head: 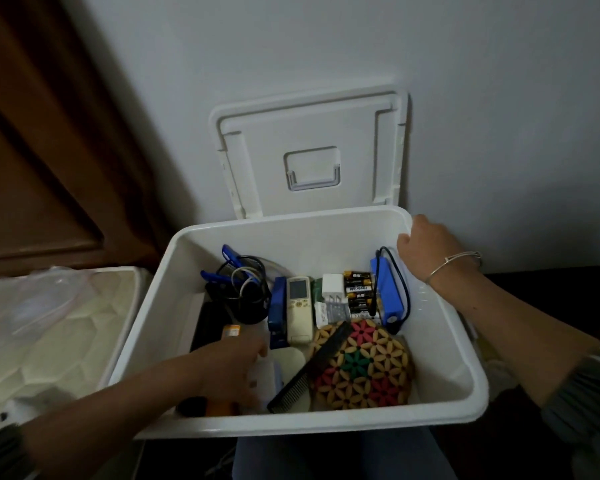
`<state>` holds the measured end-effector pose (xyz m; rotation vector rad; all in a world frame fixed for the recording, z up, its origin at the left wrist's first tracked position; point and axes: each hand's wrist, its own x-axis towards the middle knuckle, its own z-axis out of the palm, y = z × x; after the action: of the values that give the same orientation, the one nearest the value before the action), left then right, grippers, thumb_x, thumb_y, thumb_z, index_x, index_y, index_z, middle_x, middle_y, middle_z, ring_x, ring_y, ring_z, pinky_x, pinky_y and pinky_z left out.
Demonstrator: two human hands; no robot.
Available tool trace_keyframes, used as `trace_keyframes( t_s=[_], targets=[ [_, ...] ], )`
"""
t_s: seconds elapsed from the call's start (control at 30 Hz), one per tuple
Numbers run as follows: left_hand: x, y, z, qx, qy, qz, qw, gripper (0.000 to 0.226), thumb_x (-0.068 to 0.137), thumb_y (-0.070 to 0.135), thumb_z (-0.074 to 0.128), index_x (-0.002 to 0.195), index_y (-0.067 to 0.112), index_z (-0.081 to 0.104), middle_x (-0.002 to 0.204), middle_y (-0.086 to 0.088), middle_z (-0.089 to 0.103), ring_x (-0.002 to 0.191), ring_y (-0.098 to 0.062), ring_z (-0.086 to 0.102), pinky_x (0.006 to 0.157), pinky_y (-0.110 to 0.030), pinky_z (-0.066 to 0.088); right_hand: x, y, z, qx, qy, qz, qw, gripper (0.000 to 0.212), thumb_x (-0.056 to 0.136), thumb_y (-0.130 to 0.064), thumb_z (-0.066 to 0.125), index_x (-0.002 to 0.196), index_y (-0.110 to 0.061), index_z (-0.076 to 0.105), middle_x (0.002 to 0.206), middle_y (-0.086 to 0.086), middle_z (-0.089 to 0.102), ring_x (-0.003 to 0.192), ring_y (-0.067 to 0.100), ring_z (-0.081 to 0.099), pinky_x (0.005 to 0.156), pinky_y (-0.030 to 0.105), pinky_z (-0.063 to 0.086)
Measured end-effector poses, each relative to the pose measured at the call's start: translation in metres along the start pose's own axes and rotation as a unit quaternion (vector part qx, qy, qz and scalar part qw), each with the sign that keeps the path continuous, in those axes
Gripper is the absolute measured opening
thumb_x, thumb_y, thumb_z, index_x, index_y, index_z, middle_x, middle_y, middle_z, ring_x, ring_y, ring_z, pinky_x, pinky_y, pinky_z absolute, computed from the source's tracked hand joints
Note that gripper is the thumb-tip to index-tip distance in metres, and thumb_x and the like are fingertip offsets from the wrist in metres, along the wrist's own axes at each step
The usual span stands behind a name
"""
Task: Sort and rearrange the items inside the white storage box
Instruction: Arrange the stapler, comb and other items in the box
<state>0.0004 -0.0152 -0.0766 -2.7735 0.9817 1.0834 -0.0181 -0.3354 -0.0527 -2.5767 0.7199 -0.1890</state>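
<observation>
Right hand (426,244) curls over far-right rim corner of white storage box (326,424), gripping it. Left hand (236,365) inside box at near-left, blurred over white object (264,374); grip cannot be told. Box on person's lap, lid (312,150) leaning on wall behind. Bare floor along right wall; left and centre crowded. One black comb (309,365), long axis diagonal, near-left to far-right, far end over beaded flower pouch (368,368). One white remote (299,310) lies near-to-far, one blue stapler (278,313) parallel just beside it.
</observation>
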Motion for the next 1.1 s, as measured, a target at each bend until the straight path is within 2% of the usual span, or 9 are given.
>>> trace_keyframes(
  t_s=[0.1, 0.27, 0.37, 0.5, 0.57, 0.63, 0.73, 0.97, 1.1],
  targets=[
    [0.004, 0.002, 0.009, 0.052, 0.013, 0.001, 0.999, 0.057, 0.074, 0.042, 0.075, 0.118, 0.022, 0.044, 0.105, 0.007, 0.044, 0.086, -0.007, 0.042, 0.059, -0.012, 0.033, 0.0, -0.001, 0.0, -0.007, 0.0, 0.0, 1.0, 0.014, 0.094, -0.02, 0.041, 0.095, -0.007, 0.045, 0.096, 0.024, 0.061, 0.07, 0.028, 0.044, 0.064, 0.032, 0.037],
    [0.014, -0.002, 0.016, 0.055, 0.018, -0.02, 0.998, 0.064, 0.068, 0.051, 0.077, 0.116, 0.022, 0.046, 0.119, 0.001, 0.049, 0.097, -0.01, 0.044, 0.077, -0.021, 0.04, 0.0, -0.001, 0.0, -0.014, 0.004, -0.003, 1.0, 0.013, 0.094, -0.02, 0.042, 0.093, -0.007, 0.044, 0.079, 0.013, 0.053, 0.064, 0.023, 0.045, 0.06, 0.032, 0.036],
    [0.017, -0.006, 0.017, 0.051, 0.018, -0.024, 0.998, 0.056, 0.069, 0.055, 0.075, 0.109, 0.023, 0.052, 0.109, 0.004, 0.051, 0.092, -0.009, 0.045, 0.072, -0.02, 0.039, 0.0, -0.001, -0.001, -0.014, 0.006, -0.004, 1.0, 0.011, 0.094, -0.019, 0.041, 0.088, -0.01, 0.039, 0.065, 0.003, 0.042, 0.055, 0.018, 0.04, 0.055, 0.03, 0.032],
    [0.014, -0.014, 0.006, -0.053, 0.083, -0.032, 0.995, 0.027, 0.081, 0.043, 0.07, 0.085, 0.02, 0.056, 0.084, 0.004, 0.055, 0.072, -0.009, 0.051, 0.062, -0.016, 0.039, 0.0, -0.001, -0.001, -0.02, 0.01, -0.011, 1.0, 0.011, 0.095, -0.019, 0.04, 0.088, -0.01, 0.039, 0.062, 0.001, 0.038, 0.055, 0.017, 0.039, 0.054, 0.029, 0.032],
    [0.012, -0.019, -0.003, -0.093, 0.138, -0.066, 0.984, 0.023, 0.086, 0.04, 0.065, 0.087, 0.017, 0.06, 0.084, 0.003, 0.061, 0.072, -0.008, 0.058, 0.061, -0.016, 0.044, 0.0, 0.0, 0.0, -0.018, 0.011, -0.014, 1.0, 0.011, 0.095, -0.018, 0.04, 0.088, -0.009, 0.04, 0.063, 0.002, 0.04, 0.055, 0.016, 0.041, 0.054, 0.029, 0.033],
    [0.011, -0.022, -0.009, -0.098, 0.2, -0.124, 0.967, 0.02, 0.089, 0.04, 0.062, 0.085, 0.021, 0.057, 0.08, 0.006, 0.06, 0.068, -0.001, 0.058, 0.054, -0.011, 0.041, 0.001, 0.001, -0.001, -0.017, 0.011, -0.011, 1.0, 0.01, 0.094, -0.018, 0.041, 0.09, -0.009, 0.043, 0.069, 0.005, 0.045, 0.061, 0.022, 0.046, 0.057, 0.03, 0.036],
    [0.015, -0.021, -0.01, -0.091, 0.251, -0.177, 0.947, 0.023, 0.09, 0.04, 0.06, 0.078, 0.025, 0.05, 0.076, 0.007, 0.057, 0.066, -0.001, 0.057, 0.05, -0.012, 0.038, 0.001, 0.001, 0.0, -0.023, 0.012, -0.009, 1.0, 0.012, 0.094, -0.018, 0.042, 0.094, -0.006, 0.046, 0.074, 0.008, 0.046, 0.066, 0.025, 0.046, 0.059, 0.03, 0.036],
    [0.034, -0.008, -0.014, -0.089, 0.23, -0.218, 0.944, 0.027, 0.091, 0.024, 0.062, 0.07, 0.021, 0.045, 0.07, 0.004, 0.051, 0.058, -0.004, 0.049, 0.046, -0.013, 0.031, 0.002, 0.001, 0.002, -0.026, 0.012, -0.009, 1.0, 0.018, 0.095, -0.019, 0.041, 0.101, -0.004, 0.049, 0.071, 0.005, 0.045, 0.066, 0.023, 0.048, 0.059, 0.031, 0.037],
    [0.045, -0.005, -0.015, -0.089, 0.237, -0.228, 0.94, 0.029, 0.09, 0.026, 0.063, 0.068, 0.019, 0.046, 0.067, 0.003, 0.051, 0.055, -0.005, 0.049, 0.045, -0.014, 0.03, 0.003, 0.001, 0.002, -0.024, 0.015, -0.011, 1.0, 0.019, 0.095, -0.018, 0.041, 0.102, -0.002, 0.049, 0.073, 0.006, 0.045, 0.066, 0.023, 0.047, 0.059, 0.032, 0.038]
  ],
)
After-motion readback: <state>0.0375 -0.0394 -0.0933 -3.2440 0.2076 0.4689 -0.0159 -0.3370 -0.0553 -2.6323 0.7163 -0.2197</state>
